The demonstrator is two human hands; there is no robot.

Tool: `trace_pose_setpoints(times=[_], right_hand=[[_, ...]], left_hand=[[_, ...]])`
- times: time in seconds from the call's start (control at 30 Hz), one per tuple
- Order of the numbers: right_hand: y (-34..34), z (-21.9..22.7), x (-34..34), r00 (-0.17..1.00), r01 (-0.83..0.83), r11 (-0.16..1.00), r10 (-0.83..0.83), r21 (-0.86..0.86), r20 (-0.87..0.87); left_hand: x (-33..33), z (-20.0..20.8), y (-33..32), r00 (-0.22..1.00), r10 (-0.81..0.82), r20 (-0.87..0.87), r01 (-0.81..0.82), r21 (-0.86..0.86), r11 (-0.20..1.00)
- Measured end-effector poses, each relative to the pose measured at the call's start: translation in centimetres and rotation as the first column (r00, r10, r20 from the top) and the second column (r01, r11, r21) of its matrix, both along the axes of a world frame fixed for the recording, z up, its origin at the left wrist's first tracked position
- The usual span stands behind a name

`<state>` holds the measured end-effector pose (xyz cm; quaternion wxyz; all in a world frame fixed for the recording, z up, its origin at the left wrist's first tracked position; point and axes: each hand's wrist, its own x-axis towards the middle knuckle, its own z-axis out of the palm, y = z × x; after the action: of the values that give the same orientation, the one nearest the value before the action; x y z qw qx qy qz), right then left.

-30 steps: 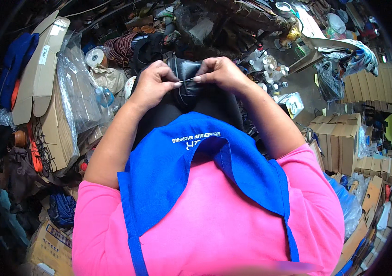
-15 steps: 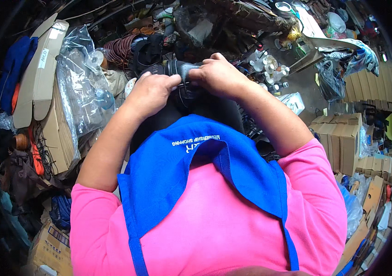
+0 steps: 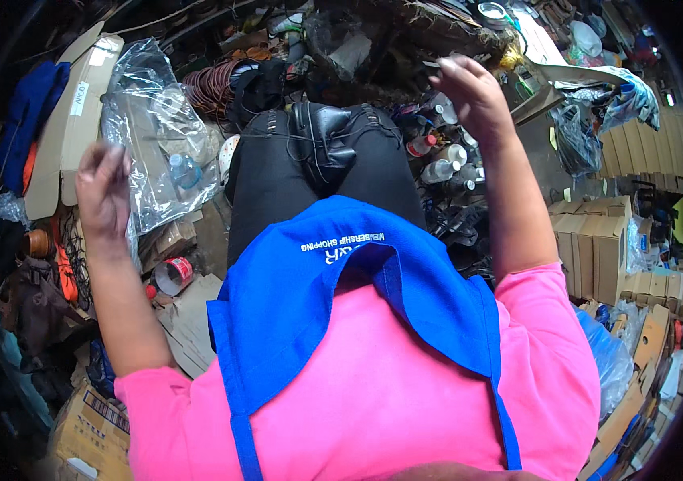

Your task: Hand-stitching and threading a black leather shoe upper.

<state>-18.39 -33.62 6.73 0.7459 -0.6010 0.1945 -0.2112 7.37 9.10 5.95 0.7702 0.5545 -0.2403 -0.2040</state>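
A shiny black leather-like item [image 3: 324, 144], its exact kind unclear, lies between my thighs with thin dark cord across it. My left hand [image 3: 105, 192] is raised at the left, beside a clear plastic bag, with fingers curled together; whatever they pinch is too small to make out. At the upper right my right hand [image 3: 476, 100] is lifted above several bottles. Its fingers are closed, and a small thin pale tip pokes out beyond them. Both hands are apart from the black item.
Clear plastic sheeting [image 3: 153, 136] and a cardboard flap [image 3: 77, 120] lie at the left. A bottle with a red label [image 3: 171, 276] rests below them. Plastic bottles [image 3: 447, 164] cluster right of my legs. Cardboard boxes [image 3: 594, 248] stand farther right. Coiled reddish cord [image 3: 209, 88] sits ahead.
Both hands have left the black item and spread wide apart, the left toward the left, the right up and rightward. The black item now shows on my lap.
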Motion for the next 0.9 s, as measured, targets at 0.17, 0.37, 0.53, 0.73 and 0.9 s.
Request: trace_pose_setpoints(times=[0.17,0.37,0.53,0.73,0.9], right_hand=[[6.7,3.2,4.5,0.906,-0.334,0.914,0.244,0.231,0.345],[5.5,4.5,1.5,0.696,-0.711,0.643,0.59,0.284,0.408],[6.7,5.7,-0.8,0.914,-0.35,0.874,0.397,0.338,-0.08],[7.8,3.7,-0.8,0.909,-0.411,0.821,0.404,0.397,0.106],[9.2,4.0,1.3,0.899,-0.425,0.797,0.315,0.43,0.304]], left_hand=[[-8.3,8.4,-9.0,0.971,-0.132,-0.2,0.068,-0.298,0.952],[-7.4,4.8,-5.0,0.846,-0.533,0.0,0.532,0.05,0.845],[-8.6,3.8,-4.7,0.878,-0.479,-0.006,0.435,0.431,0.791],[-9.7,3.2,-6.6,0.84,-0.542,0.026,0.438,0.558,0.705],[-12.1,2.1,-12.7,0.849,-0.491,0.197,0.331,0.527,0.783]])
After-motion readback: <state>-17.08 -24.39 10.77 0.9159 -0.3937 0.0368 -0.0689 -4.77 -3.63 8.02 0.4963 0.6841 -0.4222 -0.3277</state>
